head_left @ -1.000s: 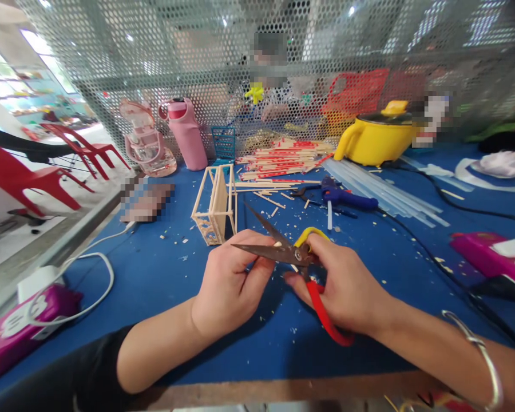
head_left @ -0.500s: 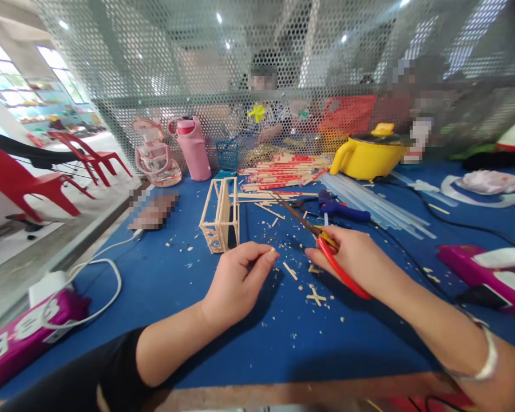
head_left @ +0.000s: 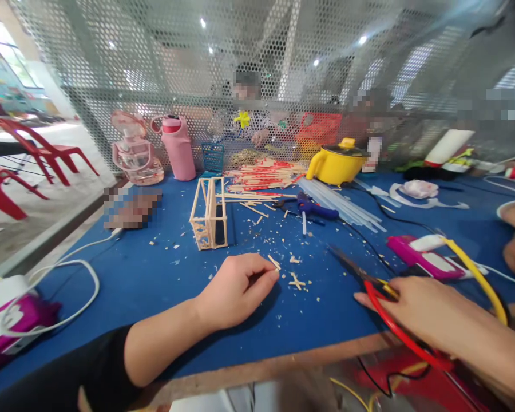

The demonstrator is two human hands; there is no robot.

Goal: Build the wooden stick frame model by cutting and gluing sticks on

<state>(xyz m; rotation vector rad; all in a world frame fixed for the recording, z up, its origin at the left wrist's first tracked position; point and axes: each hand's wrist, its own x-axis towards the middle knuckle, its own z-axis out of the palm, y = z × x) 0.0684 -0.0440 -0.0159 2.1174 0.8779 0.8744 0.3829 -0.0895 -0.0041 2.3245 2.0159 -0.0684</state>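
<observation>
My left hand (head_left: pixel 236 292) is just above the blue table, thumb and forefinger pinched on a short wooden stick piece (head_left: pixel 274 262). Out to the right, near the table's front edge, my right hand (head_left: pixel 424 303) holds red-handled scissors (head_left: pixel 405 329), their dark blades pointing up and left. A small wooden stick frame (head_left: pixel 209 217) stands beyond my left hand. Just right of my left fingertips lies a small wooden cross (head_left: pixel 297 281) among scraps. A blue glue gun (head_left: pixel 317 207) rests farther back.
Red-tipped sticks (head_left: pixel 266 174) and clear glue sticks (head_left: pixel 347 203) lie at the back. Behind them stand a yellow pot (head_left: pixel 341 163), pink bottle (head_left: pixel 179 149) and clear bottle (head_left: pixel 137 154). Purple power strips (head_left: pixel 429 257) lie on both sides. A person sits beyond the mesh.
My right hand has moved right and toward the table edge with the scissors, away from my left hand. The view has turned right. My left hand keeps its pinch.
</observation>
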